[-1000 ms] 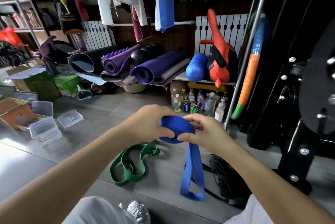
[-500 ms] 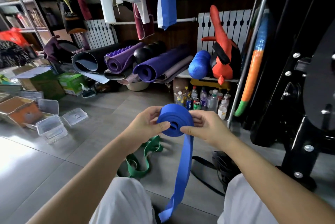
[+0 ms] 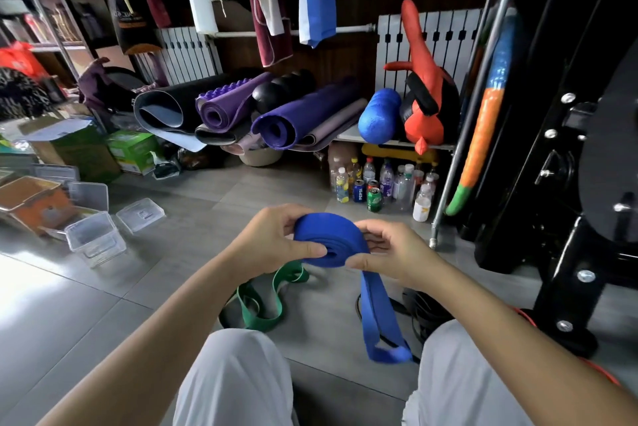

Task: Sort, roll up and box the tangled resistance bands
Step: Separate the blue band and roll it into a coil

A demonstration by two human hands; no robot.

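Note:
A blue resistance band is partly wound into a flat roll held in front of me, its loose tail hanging down to the floor between my knees. My left hand pinches the roll's left side, thumb on its face. My right hand grips the right side, where the tail leaves the roll. A green band lies looped on the grey floor below my hands. A black band lies coiled on the floor behind my right forearm, partly hidden.
Clear plastic boxes and a lid sit on the floor at left, beside an orange box. Rolled mats, bottles and cans line the back. A black machine frame stands at right.
The blue roll has grown and turned flatter, and the hanging tail is shorter. My view has shifted, so both knees now show below.

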